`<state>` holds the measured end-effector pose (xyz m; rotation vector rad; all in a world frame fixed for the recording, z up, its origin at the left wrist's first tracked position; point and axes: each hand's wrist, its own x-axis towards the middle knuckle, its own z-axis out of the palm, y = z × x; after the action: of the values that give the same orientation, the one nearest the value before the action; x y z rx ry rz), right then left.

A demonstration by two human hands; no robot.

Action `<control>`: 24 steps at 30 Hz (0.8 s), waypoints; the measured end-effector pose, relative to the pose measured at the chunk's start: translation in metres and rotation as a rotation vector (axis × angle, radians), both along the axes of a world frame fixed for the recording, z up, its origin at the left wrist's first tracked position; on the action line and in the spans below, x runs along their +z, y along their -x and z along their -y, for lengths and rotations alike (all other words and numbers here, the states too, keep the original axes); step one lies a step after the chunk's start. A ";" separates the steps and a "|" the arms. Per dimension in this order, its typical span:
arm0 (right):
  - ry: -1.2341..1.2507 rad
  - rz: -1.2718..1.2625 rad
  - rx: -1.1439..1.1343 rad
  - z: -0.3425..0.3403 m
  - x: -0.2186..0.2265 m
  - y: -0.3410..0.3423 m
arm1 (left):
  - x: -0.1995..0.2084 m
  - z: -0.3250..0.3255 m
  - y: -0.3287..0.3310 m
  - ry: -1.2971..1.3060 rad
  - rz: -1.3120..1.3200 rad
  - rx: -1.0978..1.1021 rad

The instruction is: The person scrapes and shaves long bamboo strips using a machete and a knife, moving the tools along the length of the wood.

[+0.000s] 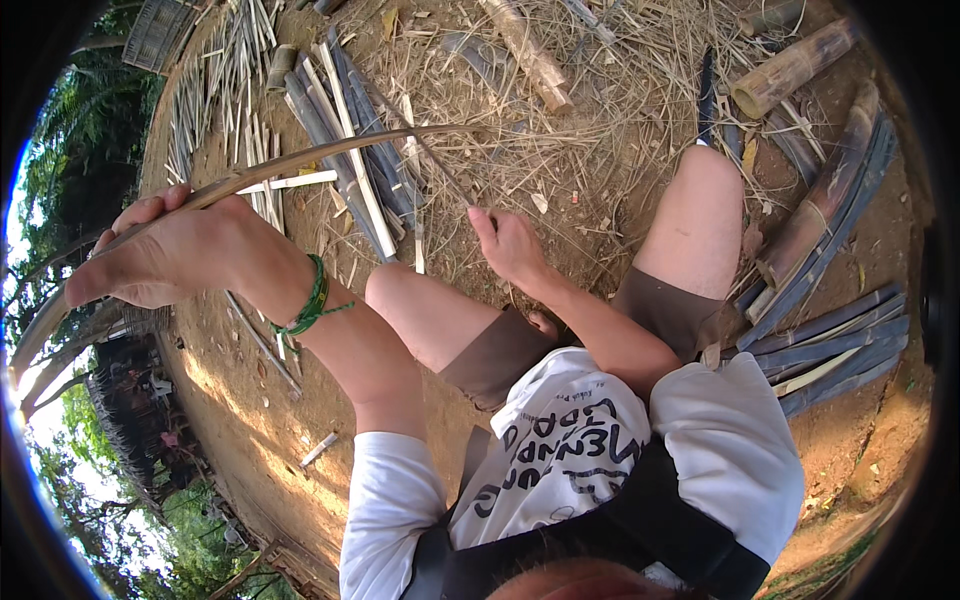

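My left hand, raised at the far left, is closed around a long bamboo strip. The strip bows in an arc, one end near the left rim and the other tapering out over the ground ahead of me. A green cord bracelet circles that wrist. Between my knees, my right hand is closed with the thumb along a thin brown stick. That stick slants up and to the left and crosses under the bamboo strip's tapered end in this view.
Split bamboo pieces lie ahead to the left, with pale strips beyond. Shavings cover the ground. At right are a bamboo tube, split halves and dark slats. A long dark object lies beyond my right knee.
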<state>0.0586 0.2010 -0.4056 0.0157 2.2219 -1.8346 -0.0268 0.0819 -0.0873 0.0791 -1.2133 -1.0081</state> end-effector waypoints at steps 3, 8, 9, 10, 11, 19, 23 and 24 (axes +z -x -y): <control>-0.046 0.034 -0.013 0.000 -0.025 0.005 | -0.001 -0.001 -0.002 0.016 -0.006 0.041; 0.209 -0.063 -0.009 0.002 0.087 -0.011 | -0.003 -0.007 -0.001 0.069 -0.012 0.079; 0.228 -0.150 -0.006 0.003 0.105 -0.014 | -0.003 -0.012 -0.001 0.075 -0.015 0.080; 0.250 -0.238 0.005 0.007 0.120 -0.017 | -0.004 -0.013 -0.002 0.080 -0.011 0.073; 0.271 -0.326 0.016 0.010 0.126 -0.018 | -0.005 -0.014 -0.003 0.084 -0.008 0.066; 0.081 -0.050 -0.011 -0.002 0.060 -0.008 | -0.006 -0.019 -0.005 0.087 -0.010 0.088; 0.249 -0.094 0.004 -0.010 0.134 -0.018 | -0.007 -0.026 -0.005 0.089 -0.017 0.087; 0.283 -0.107 0.011 -0.013 0.144 -0.019 | -0.010 -0.029 -0.005 0.098 -0.005 0.070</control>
<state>0.0780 0.2136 -0.2617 -0.1508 2.0011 -2.1731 -0.0218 0.1113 -0.0972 0.0416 -1.2449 -0.8867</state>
